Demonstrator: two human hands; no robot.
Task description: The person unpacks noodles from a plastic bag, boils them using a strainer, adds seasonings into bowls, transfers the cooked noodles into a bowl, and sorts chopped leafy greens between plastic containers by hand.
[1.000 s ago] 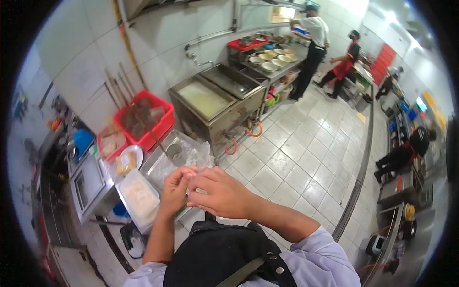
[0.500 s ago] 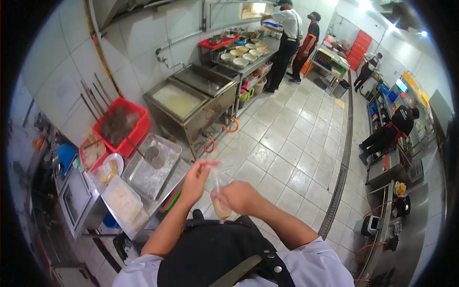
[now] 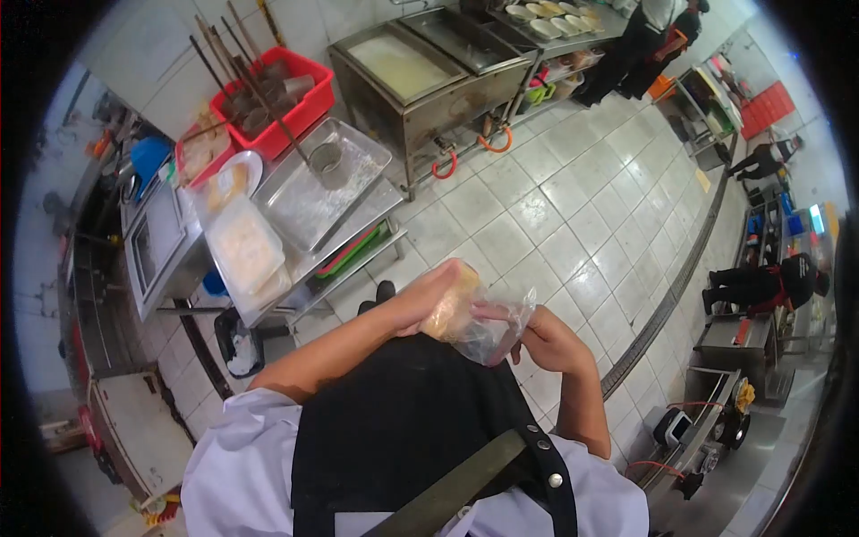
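A clear plastic bag [image 3: 491, 336] with yellowish food [image 3: 455, 304] bunched in one end is stretched between my hands, in front of my black apron. My left hand [image 3: 431, 295] is wrapped round the filled end. My right hand [image 3: 548, 338] pinches the loose end, with some fingers inside or behind the clear film. Exactly what the food is cannot be made out.
Left of my hands are a metal tray [image 3: 309, 201] holding a long-handled strainer, a red basket [image 3: 309, 103] and a plastic container [image 3: 243, 240]. A two-basin metal unit [image 3: 403, 67] stands ahead. Several people work farther off, one [image 3: 778, 282] at the right.
The bag has turned from hanging upright to lying sideways between my hands. My left hand has moved onto the filled part, my right hand to the loose end. The view has tilted down.
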